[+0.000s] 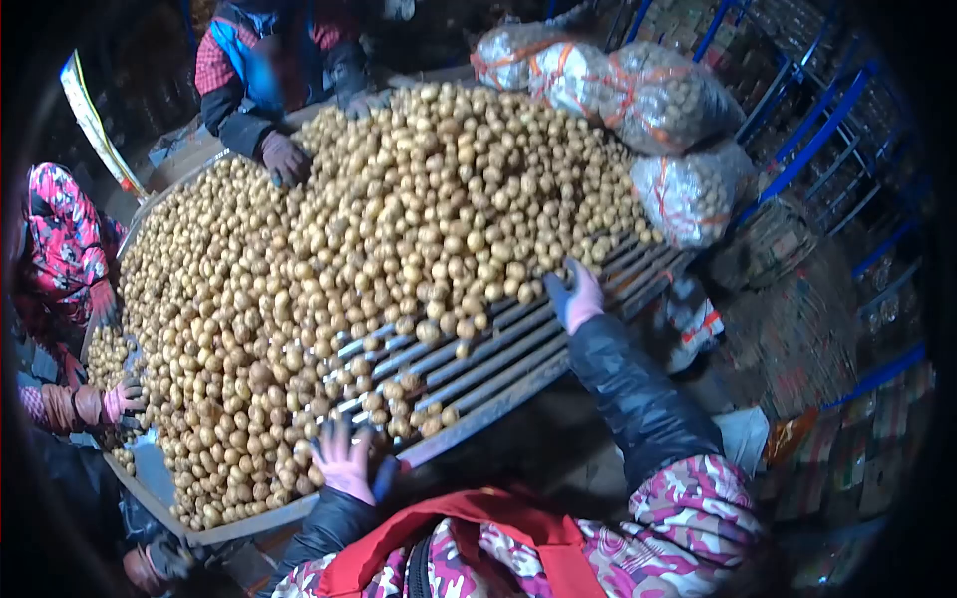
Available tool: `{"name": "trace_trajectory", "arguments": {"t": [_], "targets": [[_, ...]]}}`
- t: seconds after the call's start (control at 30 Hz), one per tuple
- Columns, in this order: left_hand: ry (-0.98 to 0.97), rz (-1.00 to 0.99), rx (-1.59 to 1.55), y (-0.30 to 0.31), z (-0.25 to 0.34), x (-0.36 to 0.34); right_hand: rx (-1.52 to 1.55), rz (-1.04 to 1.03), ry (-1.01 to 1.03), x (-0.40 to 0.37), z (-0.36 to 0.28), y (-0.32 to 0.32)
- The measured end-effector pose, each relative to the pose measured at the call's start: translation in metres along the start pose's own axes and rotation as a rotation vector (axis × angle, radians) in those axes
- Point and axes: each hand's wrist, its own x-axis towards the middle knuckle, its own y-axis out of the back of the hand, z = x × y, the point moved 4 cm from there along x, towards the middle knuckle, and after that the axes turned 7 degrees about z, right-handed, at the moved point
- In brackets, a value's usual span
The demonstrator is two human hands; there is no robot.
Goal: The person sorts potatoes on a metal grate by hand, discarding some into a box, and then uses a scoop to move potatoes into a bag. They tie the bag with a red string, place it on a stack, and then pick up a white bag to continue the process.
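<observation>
A large heap of round, tan, potato-like produce (399,229) covers a slatted metal table (538,344). My left hand (345,463), in a pink and dark glove, lies with its fingers spread at the near edge of the heap, touching the produce there. My right hand (576,297), gloved alike, is at the right part of the slats beside the heap's edge, its fingers apart and nothing held. Bare metal slats show between my two hands.
Filled clear bags with orange ties (663,95) rest at the table's back right. A person in dark and checked sleeves (234,90) reaches in from the far side. Another in pink patterned clothing (65,239) is at the left, near more gloved hands (122,401). Blue metal racks (817,130) stand at the right.
</observation>
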Motion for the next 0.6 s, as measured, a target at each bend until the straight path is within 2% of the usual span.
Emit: {"name": "trace_trajectory", "arguments": {"t": [0.03, 0.1, 0.2, 0.3, 0.43, 0.5, 0.6], "targets": [[-0.09, -0.017, -0.005, -0.004, 0.014, 0.008, -0.069, 0.019, -0.066, 0.017, 0.031, 0.004], [-0.095, -0.051, -0.043, -0.002, 0.022, 0.021, -0.181, -0.003, -0.227, 0.041, 0.082, 0.01], [-0.087, -0.106, -0.071, -0.005, 0.017, 0.022, -0.217, -0.055, -0.408, 0.062, 0.103, 0.017], [-0.071, -0.096, -0.087, -0.013, 0.012, 0.019, -0.15, -0.06, -0.481, 0.072, 0.132, -0.001], [-0.068, -0.114, -0.007, -0.025, 0.005, 0.015, -0.21, -0.097, -0.608, 0.077, 0.125, -0.019], [-0.126, -0.085, 0.02, -0.049, -0.015, 0.003, -0.261, -0.086, -0.708, 0.077, 0.117, -0.027], [-0.184, -0.02, 0.107, -0.061, -0.024, -0.002, -0.278, -0.008, -0.709, 0.07, 0.103, -0.034]]}}
